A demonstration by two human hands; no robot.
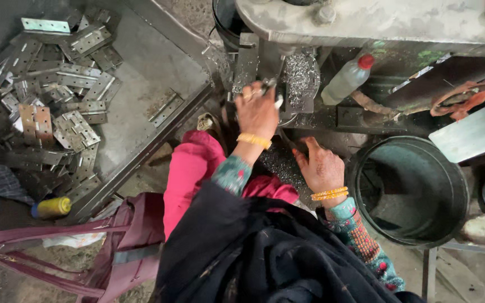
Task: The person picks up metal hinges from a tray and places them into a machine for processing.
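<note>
Grimy concrete floor runs under a cramped metal workshop corner, where a heavy grey machine (pixel 366 22) stands over a ledge heaped with bright metal shavings (pixel 300 72). The person's left hand (pixel 257 112) is raised to the machine's working point, fingers curled round a small metal piece (pixel 269 86), which sits right against the shavings; how tightly it is pinched cannot be told. The right hand (pixel 322 168) rests lower, fingers loosely bent on the swarf-strewn ledge, and whether it holds anything is hidden. To the left, a steel tray (pixel 141 73) carries a loose pile of perforated hinge plates (pixel 57 106); a dark round bucket (pixel 411 191) stands on the right, and a plastic bottle with a red cap (pixel 346 78) leans by the machine. Likely risks: bare fingers so close to the tool could be nicked by sharp chips, and the loose sleeve or bangles (pixel 254 140) might catch. A yellow spool (pixel 51 207) lies by the tray.
</note>
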